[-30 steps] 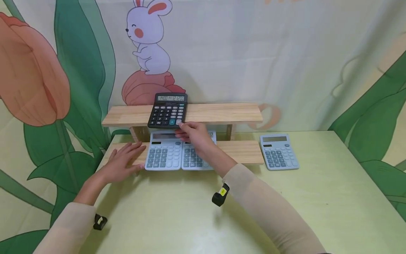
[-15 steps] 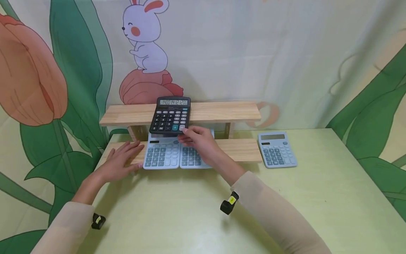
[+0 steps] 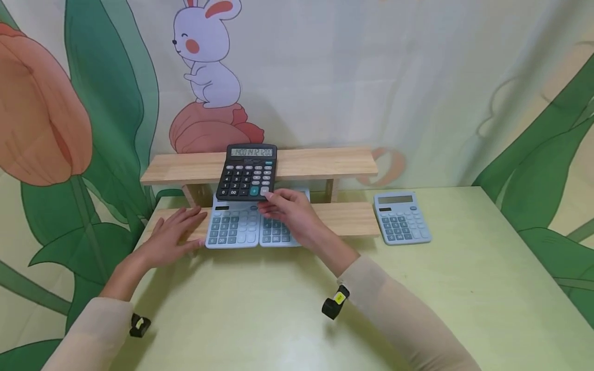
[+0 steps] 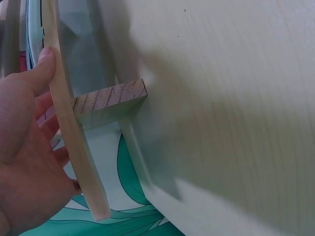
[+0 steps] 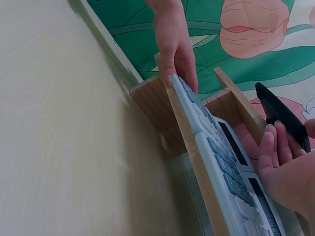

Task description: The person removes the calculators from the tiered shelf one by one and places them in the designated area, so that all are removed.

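Head view: the black calculator [image 3: 247,173] is held by the right hand [image 3: 293,214] at its near right corner, thumb on top, remaining fingers underneath, clamped on it. Digits are shown on its display. It is positioned across the front edge of the upper plank [image 3: 325,164], with its near end covering part of the left blue calculator [image 3: 233,229]. Contact with the plank cannot be told.

The left hand [image 3: 171,237] is rested on the left end of the lower plank [image 3: 348,219], fingers straight and spread apart; in the left wrist view the thumb is seen at the plank's edge. Thumb tip is placed just beside the left blue calculator; touch is unclear.

On the lower plank, the left blue calculator and the middle blue calculator [image 3: 277,232] are set side by side, the latter partly hidden by the right hand. The right blue calculator [image 3: 402,218] is laid on the bench [image 3: 260,304], just beyond the lower plank's right end. A backdrop [image 3: 334,77] printed with a rabbit and a tulip is hung behind.
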